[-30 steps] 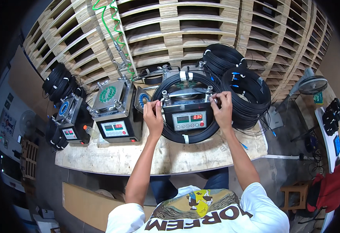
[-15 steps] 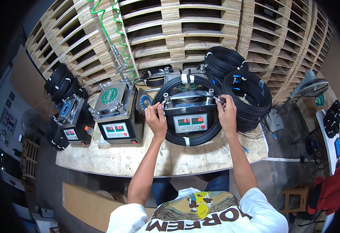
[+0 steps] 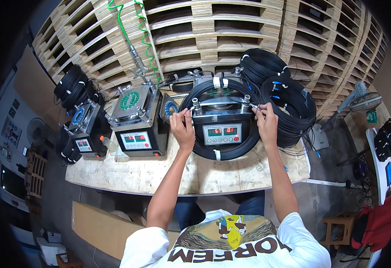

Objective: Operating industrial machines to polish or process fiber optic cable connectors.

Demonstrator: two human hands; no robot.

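A coil of black cable (image 3: 216,154) tied with white bands hangs around a polishing machine (image 3: 223,134) with a lit red and green readout. My left hand (image 3: 183,130) is closed in a pinch beside the machine's left corner post (image 3: 196,104). Something small and pale shows at its fingertips, too small to name. By the right corner post (image 3: 246,100), my right hand (image 3: 267,125) pinches a thin cable end (image 3: 257,107). A round metal plate lies between the posts, partly hidden behind the front bar and the coil.
Two more polishing machines (image 3: 135,129) (image 3: 86,131) stand to the left, with a small orange-capped bottle (image 3: 107,142) between them. Black cable coils (image 3: 289,114) with blue connectors are stacked at right. Wooden pallets (image 3: 222,27) rise behind the table (image 3: 128,181); green coiled air hoses (image 3: 144,33) hang there.
The view has shifted slightly. My right fingers have turned a little on the cable end, and my left hand stays by its post. Readouts on the front and middle machines have changed.
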